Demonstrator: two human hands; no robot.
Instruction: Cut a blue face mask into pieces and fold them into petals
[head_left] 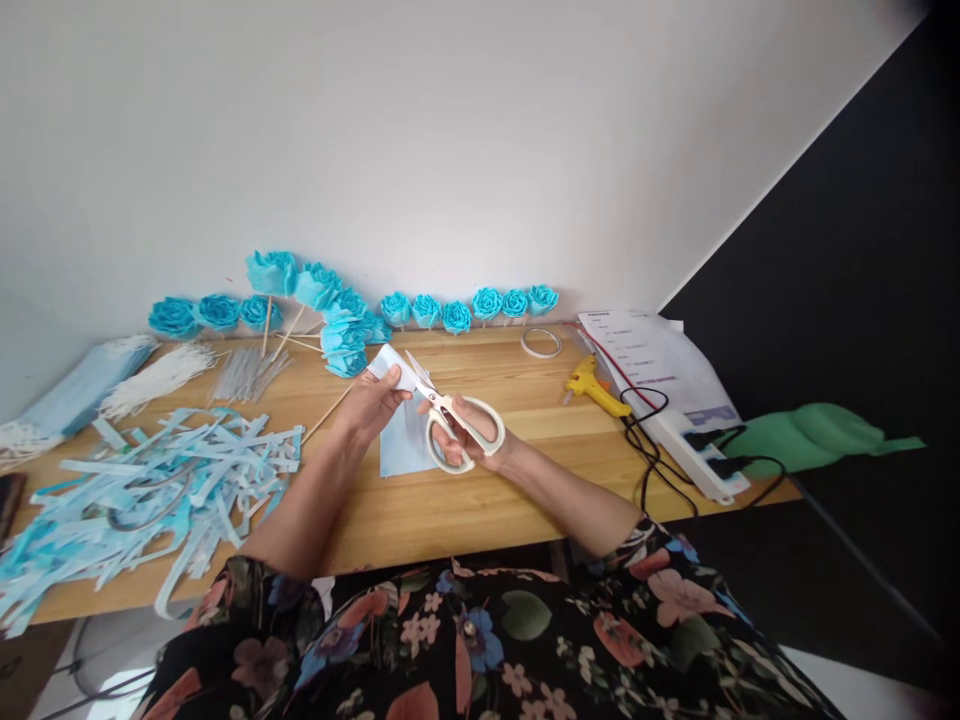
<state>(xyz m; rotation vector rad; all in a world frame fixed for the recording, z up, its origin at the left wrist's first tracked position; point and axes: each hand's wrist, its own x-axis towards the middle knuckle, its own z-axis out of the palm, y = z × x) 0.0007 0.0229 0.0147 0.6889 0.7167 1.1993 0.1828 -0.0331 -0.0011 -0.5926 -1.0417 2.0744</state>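
My left hand (371, 402) pinches a small folded piece of pale blue-white fabric (391, 364) above the table. In my right hand (466, 432) is a pair of white-handled scissors (491, 425), fingers through the loops. Its blades are parted and reach up beside the right edge of the folded piece; I cannot tell whether they touch it. Below both hands, a flat light blue sheet (405, 445) lies on the wood, partly covered by the right hand and scissors. Several blue fabric flowers (345, 345) lie just beyond my left hand, some on thin sticks.
Blue and white strips (172, 500) are heaped at the left, near stacked face masks (82, 385), white ear loops (161, 380) and thin wires (244, 375). A tape roll (541, 343), yellow glue gun (592, 385), power strip (694, 455), papers (645, 350) and green bag (810, 440) are right.
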